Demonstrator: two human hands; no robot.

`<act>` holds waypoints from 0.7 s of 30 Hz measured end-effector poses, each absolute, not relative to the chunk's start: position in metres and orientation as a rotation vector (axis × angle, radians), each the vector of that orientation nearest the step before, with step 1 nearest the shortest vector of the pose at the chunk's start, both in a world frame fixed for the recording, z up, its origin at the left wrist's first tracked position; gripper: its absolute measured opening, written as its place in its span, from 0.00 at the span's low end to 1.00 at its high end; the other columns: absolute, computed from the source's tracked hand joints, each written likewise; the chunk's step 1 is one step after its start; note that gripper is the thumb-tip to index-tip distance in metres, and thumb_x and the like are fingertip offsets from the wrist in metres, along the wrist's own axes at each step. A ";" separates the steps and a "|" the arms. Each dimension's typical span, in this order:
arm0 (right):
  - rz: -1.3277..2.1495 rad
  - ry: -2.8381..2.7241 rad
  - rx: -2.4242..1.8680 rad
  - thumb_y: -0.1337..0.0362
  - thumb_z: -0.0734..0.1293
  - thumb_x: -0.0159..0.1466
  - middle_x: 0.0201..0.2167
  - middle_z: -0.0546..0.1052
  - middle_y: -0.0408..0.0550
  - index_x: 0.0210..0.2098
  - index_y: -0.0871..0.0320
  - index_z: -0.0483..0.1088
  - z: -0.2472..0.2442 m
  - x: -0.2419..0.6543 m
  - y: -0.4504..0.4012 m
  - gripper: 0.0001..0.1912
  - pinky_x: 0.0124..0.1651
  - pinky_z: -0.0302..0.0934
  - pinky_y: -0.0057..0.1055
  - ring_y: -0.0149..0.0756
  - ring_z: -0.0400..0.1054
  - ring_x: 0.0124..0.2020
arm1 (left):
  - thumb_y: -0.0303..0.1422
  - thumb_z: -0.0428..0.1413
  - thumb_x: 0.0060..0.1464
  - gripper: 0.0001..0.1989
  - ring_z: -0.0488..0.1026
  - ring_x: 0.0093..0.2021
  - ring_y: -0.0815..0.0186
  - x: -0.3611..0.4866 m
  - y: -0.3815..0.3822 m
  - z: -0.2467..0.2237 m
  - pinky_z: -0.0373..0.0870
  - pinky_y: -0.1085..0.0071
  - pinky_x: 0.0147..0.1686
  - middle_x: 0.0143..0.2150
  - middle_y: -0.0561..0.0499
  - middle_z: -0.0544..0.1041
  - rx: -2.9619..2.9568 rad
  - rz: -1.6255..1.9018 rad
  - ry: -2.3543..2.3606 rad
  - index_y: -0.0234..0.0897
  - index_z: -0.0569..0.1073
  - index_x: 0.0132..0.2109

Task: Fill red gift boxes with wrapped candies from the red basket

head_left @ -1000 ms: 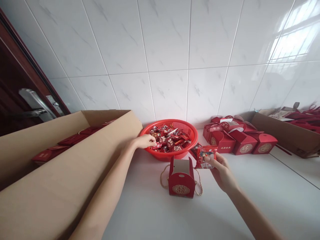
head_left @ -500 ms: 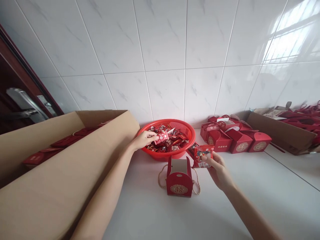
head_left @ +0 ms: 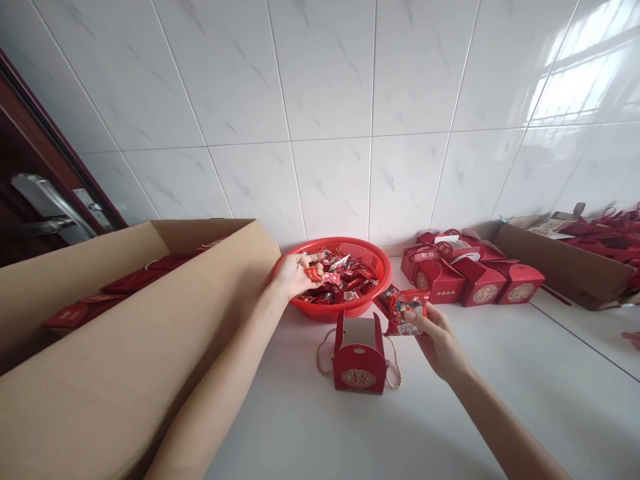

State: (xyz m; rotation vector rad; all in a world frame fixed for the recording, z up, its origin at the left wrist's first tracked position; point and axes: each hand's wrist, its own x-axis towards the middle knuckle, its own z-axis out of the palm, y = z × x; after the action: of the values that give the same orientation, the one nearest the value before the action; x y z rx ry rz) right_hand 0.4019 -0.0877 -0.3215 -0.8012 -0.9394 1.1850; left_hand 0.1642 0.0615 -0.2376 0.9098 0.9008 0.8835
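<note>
Near the frame's centre, the left hand point(head_left: 295, 277) has turned palm-up over the red basket point(head_left: 314, 310), fingers curled around an orange-red wrapped candy point(head_left: 313, 274); right of centre, the right hand point(head_left: 441, 341) still pinches a red snack packet point(head_left: 406, 311), so both are occupied.

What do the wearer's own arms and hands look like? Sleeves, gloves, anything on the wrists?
Left hand and right hand are both ungloved. Both forearms are bare as far as the frame shows, no sleeves in view. No watch, bracelet, cable or marking visible; rings too small to tell.
</note>
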 end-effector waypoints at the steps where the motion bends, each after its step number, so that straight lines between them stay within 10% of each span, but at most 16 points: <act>1: 1.186 -0.939 -0.800 0.55 0.76 0.55 0.38 0.82 0.48 0.35 0.53 0.79 -0.321 0.402 -0.088 0.11 0.44 0.66 0.39 0.46 0.75 0.41 | 0.21 0.48 0.37 0.16 0.66 0.24 0.69 0.168 0.060 -0.239 0.68 0.71 0.29 0.25 0.52 0.66 0.881 0.883 0.870 0.34 0.71 0.37; 11: 1.182 -0.944 -0.800 0.56 0.76 0.55 0.37 0.82 0.47 0.35 0.53 0.78 -0.321 0.403 -0.089 0.12 0.41 0.66 0.36 0.43 0.74 0.37 | 0.17 0.53 0.54 0.14 0.79 0.43 0.60 0.199 0.034 -0.246 0.72 0.62 0.49 0.39 0.41 0.80 1.029 0.800 0.610 0.31 0.71 0.47; 21: 1.174 -0.918 -0.801 0.56 0.76 0.54 0.38 0.82 0.48 0.36 0.53 0.77 -0.320 0.406 -0.088 0.12 0.45 0.66 0.40 0.47 0.74 0.42 | 0.30 0.57 0.58 0.18 0.76 0.44 0.63 0.185 -0.006 -0.219 0.71 0.66 0.46 0.47 0.44 0.80 1.814 0.330 0.562 0.37 0.71 0.56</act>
State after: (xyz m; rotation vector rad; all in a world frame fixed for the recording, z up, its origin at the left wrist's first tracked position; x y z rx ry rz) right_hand 0.4058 -0.0881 -0.3200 -0.8007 -0.9182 1.1743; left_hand 0.1852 -0.0061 -0.2190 1.8143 0.5619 0.3304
